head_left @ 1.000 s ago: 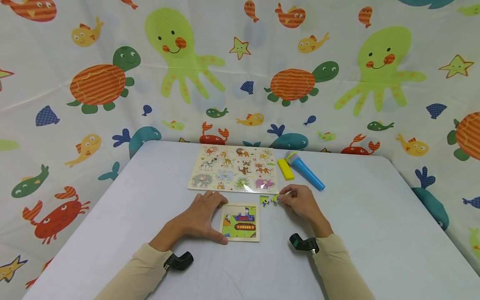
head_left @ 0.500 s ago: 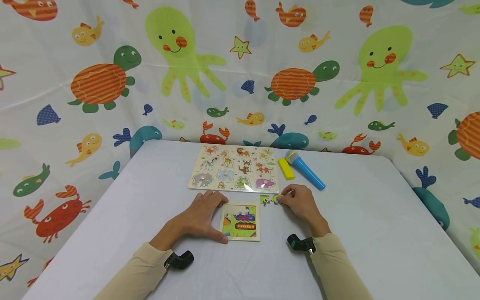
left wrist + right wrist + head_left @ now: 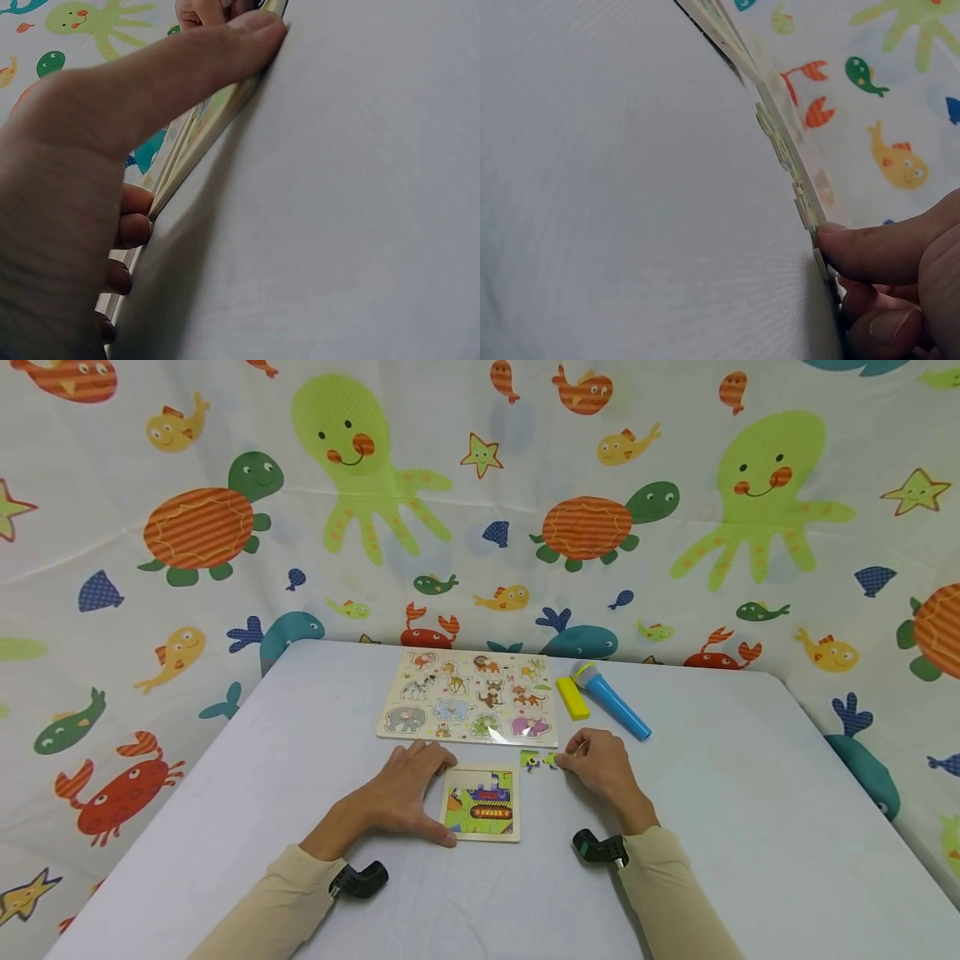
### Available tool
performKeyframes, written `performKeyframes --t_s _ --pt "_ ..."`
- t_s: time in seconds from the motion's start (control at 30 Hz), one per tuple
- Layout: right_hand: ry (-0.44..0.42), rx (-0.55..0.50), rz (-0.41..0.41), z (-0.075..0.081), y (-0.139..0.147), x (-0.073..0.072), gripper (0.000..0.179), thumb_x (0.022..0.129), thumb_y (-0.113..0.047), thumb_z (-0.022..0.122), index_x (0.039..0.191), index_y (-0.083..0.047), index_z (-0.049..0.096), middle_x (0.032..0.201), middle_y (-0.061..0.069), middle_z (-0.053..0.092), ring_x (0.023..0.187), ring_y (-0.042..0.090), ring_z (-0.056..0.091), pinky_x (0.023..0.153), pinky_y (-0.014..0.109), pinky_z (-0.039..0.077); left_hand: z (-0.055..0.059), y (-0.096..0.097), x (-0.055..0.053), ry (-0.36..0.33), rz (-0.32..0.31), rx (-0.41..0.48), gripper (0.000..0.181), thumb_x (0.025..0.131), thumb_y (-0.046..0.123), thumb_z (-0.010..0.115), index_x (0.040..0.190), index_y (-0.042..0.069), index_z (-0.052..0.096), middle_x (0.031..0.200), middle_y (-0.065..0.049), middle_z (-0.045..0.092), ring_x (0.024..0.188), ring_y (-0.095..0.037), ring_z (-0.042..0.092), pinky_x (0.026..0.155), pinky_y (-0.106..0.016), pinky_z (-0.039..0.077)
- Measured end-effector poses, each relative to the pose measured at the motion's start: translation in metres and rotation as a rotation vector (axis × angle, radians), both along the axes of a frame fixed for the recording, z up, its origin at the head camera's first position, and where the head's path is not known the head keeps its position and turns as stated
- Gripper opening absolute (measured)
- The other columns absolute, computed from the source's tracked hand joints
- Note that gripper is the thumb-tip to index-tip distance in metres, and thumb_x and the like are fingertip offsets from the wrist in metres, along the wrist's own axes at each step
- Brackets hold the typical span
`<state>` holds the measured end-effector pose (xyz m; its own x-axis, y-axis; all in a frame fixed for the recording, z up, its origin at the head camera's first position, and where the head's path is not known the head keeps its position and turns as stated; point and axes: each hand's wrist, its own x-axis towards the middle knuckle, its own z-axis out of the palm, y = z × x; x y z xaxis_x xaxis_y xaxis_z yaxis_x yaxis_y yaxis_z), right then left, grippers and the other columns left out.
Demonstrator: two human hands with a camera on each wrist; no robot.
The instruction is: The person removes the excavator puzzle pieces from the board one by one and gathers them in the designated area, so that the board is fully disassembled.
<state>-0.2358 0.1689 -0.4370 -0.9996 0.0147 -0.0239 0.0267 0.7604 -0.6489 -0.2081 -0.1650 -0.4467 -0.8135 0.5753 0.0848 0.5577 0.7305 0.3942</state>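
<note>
The left hand (image 3: 405,789) clasps the small puzzle (image 3: 491,837) on the table (image 3: 750,827); the right hand (image 3: 602,764) pinches 1 loose piece (image 3: 821,264) nearby. Fitting pieces seems underway; next calls for lifting and aligning it.

- My left sleeve (image 3: 255,906) and right sleeve (image 3: 678,893) are plain beige.
- My left hand (image 3: 401,789) and right hand (image 3: 602,766) are bare.
- I wear a bent black gadget (image 3: 363,880) at one cuff.
- Its black twin (image 3: 600,847) bears a green patch (image 3: 587,842).
</note>
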Motion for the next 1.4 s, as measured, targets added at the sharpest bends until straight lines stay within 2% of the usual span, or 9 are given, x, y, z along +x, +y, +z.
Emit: performKeyframes --t_s 0.37,0.7,0.97,1.2,1.4 --pt "0.011 -0.020 0.021 0.002 0.000 0.002 0.024 0.088 -0.023 0.079 0.097 -0.004 0.068 0.072 0.005 0.056 0.069 0.020 0.051 0.061 0.030 0.039 0.002 0.000 0.002 -0.008 0.002 -0.008 0.105 0.054 0.085 0.076 0.132 0.020 0.052 0.106 0.013 0.048 0.102 -0.010 0.039 0.085 -0.036 0.031" --pt "0.023 -0.085 0.046 0.011 -0.004 0.004 0.021 0.091 -0.022 0.076 0.100 -0.005 0.067 0.075 0.006 0.058 0.071 0.021 0.053 0.064 0.031 0.043 0.001 0.000 0.001 -0.006 0.010 -0.013 0.105 0.053 0.085 0.076 0.132 0.021 0.052 0.106 0.015 0.047 0.101 -0.008 0.039 0.085 -0.035 0.031" --pt "0.014 -0.156 0.120 0.022 -0.018 0.010 0.016 0.094 -0.018 0.073 0.102 -0.006 0.066 0.080 0.007 0.061 0.058 0.020 0.055 0.059 0.031 0.048 0.003 0.000 0.001 -0.014 -0.002 -0.010 0.104 0.054 0.085 0.077 0.132 0.021 0.052 0.106 0.014 0.048 0.101 -0.008 0.039 0.085 -0.035 0.031" --pt "-0.002 -0.175 0.192 0.024 -0.036 0.015 0.011 0.092 -0.016 0.075 0.099 -0.009 0.068 0.082 0.005 0.062 0.068 0.021 0.056 0.063 0.031 0.050 0.002 0.000 0.001 -0.017 0.000 -0.012 0.104 0.054 0.085 0.076 0.132 0.021 0.052 0.106 0.014 0.048 0.101 -0.009 0.039 0.086 -0.035 0.031" --pt "0.024 -0.120 0.275 0.022 -0.048 0.019 0.007 0.090 -0.015 0.077 0.094 -0.013 0.072 0.080 0.000 0.060 0.077 0.020 0.054 0.067 0.031 0.047 0.001 -0.001 0.001 -0.008 0.004 -0.014 0.105 0.053 0.086 0.076 0.132 0.021 0.052 0.107 0.015 0.048 0.101 -0.008 0.040 0.087 -0.035 0.031"
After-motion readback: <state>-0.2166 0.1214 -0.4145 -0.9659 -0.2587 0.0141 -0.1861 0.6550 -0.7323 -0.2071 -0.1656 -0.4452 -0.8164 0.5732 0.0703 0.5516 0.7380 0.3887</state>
